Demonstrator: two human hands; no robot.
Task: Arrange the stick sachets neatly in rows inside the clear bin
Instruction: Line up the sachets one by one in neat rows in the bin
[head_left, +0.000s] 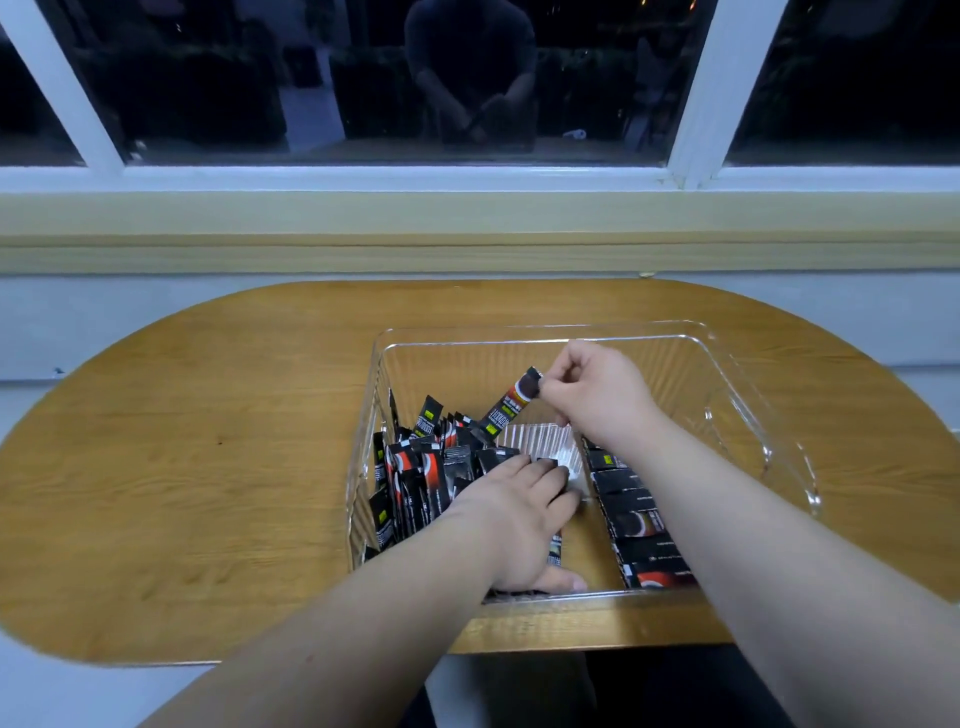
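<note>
A clear plastic bin (727, 374) stands on the wooden table. Inside it, at the left, several black and red stick sachets (415, 478) lean upright in a loose bunch. Along the right of the bin floor lies a flat row of sachets (631, 514), partly hidden by my right forearm. My right hand (597, 395) pinches the top end of one black sachet (506, 408), which hangs tilted above the bunch. My left hand (519, 519) is inside the bin, palm down, its fingers against the bunch; a sachet shows under it.
The oval wooden table (208, 467) extends left of the bin and ends at a near edge below my arms. A wall and windowsill (467, 249) run behind the table, under dark window panes. The bin's far right part holds no sachets.
</note>
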